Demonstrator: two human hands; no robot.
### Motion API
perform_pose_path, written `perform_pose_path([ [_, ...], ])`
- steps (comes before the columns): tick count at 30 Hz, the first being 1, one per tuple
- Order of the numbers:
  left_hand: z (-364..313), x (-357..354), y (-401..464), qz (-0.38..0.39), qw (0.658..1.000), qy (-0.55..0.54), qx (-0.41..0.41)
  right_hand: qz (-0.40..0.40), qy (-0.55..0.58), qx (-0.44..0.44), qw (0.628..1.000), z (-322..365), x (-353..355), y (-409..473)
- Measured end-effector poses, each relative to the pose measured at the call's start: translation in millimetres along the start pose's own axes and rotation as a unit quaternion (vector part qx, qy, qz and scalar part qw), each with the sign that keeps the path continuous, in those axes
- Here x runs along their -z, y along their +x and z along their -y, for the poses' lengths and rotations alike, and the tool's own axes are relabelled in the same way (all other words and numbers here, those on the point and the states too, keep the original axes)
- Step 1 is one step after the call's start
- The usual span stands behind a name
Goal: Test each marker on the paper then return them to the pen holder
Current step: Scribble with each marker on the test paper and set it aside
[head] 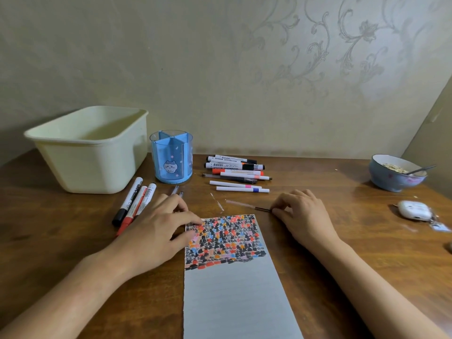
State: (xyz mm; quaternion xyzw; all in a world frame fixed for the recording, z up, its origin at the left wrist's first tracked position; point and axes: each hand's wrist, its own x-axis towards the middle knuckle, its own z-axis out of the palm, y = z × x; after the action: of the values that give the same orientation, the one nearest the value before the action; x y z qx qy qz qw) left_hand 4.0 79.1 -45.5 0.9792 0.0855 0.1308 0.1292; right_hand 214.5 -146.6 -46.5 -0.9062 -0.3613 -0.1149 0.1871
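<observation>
A strip of white paper point(232, 289) lies on the wooden table, its upper part filled with coloured scribbles. My left hand point(161, 223) rests on the paper's top left corner, fingers spread. My right hand point(303, 214) pinches the end of a thin clear pen point(247, 206) lying on the table above the paper. The blue pen holder point(172, 157) stands at the back, with nothing visible inside. A pile of several markers point(236, 173) lies to its right. Three markers point(134, 203) lie left of my left hand, and two thin pens point(176, 190) poke out past its fingers.
A cream plastic tub point(90, 148) stands at the back left. A blue bowl point(396, 174) with food and a spoon sits at the far right, with a white earbud case point(414, 210) in front of it. A wall runs behind the table.
</observation>
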Motion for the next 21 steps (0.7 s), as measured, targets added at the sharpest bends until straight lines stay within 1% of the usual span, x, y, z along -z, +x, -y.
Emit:
perform_pose_path([
  [3,0.2,-0.4,0.9,-0.001,1.000,0.008,-0.001,0.010,-0.021,-0.005,1.000,3.9,2.3,0.0],
  [6,0.1,-0.2,-0.1,0.000,1.000,0.010,0.000,0.006,0.011,-0.020,1.000,7.4,2.9,0.6],
  [9,-0.4,2.2,-0.6,-0.010,1.000,0.013,-0.006,-0.007,0.119,-0.021,0.993,10.6,2.4,-2.0],
  [11,-3.3,4.8,-0.5,-0.019,1.000,0.019,-0.012,-0.013,0.209,-0.029,0.977,13.8,3.4,-3.8],
  [13,-7.3,7.5,-0.6,-0.023,0.999,0.016,-0.020,0.007,0.278,-0.048,0.959,18.4,6.3,-6.1],
  [15,-10.4,9.5,-0.9,0.013,1.000,0.002,-0.019,0.034,0.319,-0.055,0.946,21.4,8.2,-8.4],
  [19,-15.2,11.5,-0.8,0.143,0.990,0.006,-0.004,0.074,0.365,-0.079,0.925,24.8,11.9,-13.8],
  [21,-16.4,11.7,-1.2,0.168,0.986,0.011,0.005,0.078,0.374,-0.087,0.920,26.2,14.6,-15.6],
])
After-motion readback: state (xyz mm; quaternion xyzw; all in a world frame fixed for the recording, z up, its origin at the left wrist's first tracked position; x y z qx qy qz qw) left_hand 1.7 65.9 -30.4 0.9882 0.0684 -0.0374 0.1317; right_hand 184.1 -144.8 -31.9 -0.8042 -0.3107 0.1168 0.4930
